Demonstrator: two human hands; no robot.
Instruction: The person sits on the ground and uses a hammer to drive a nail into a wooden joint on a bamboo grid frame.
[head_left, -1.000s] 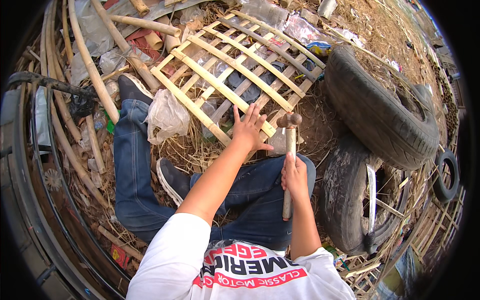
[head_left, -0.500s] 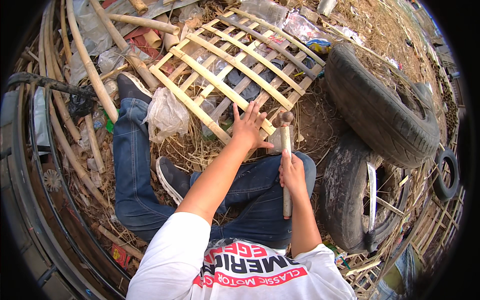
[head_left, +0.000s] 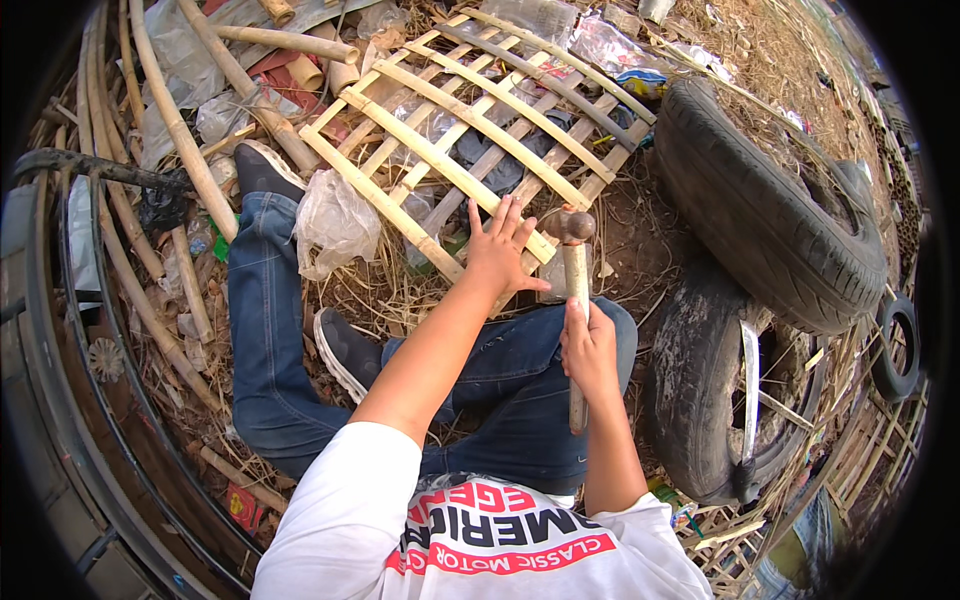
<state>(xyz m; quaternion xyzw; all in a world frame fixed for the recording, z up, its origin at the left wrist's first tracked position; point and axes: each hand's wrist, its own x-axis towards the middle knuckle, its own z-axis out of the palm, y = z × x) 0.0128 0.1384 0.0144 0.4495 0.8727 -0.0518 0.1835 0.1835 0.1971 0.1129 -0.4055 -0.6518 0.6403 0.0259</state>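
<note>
A lattice of split bamboo strips [head_left: 400, 135] lies on the littered ground in front of me, woven crosswise. My left hand [head_left: 495, 250] rests with fingers spread on its near right corner, across the end of a pale strip. In my right hand [head_left: 589, 350] is a hammer [head_left: 576, 280], gripped midway along its light, worn handle. The rusty rounded head points away from me, just right of the lattice corner and my left fingers. Whether the head touches the lattice is hard to judge; it appears slightly above it.
Two worn tyres [head_left: 765, 225] stand and lean at the right, with a long-bladed knife [head_left: 749, 390] against the lower one. Bamboo poles [head_left: 180, 120] and a black metal frame [head_left: 70, 250] are on the left. Crumpled plastic [head_left: 336, 225] lies by my shoe.
The hammer head has come up slightly and looks a little larger. My left hand keeps its place on the lattice, while the view has shifted a bit.
</note>
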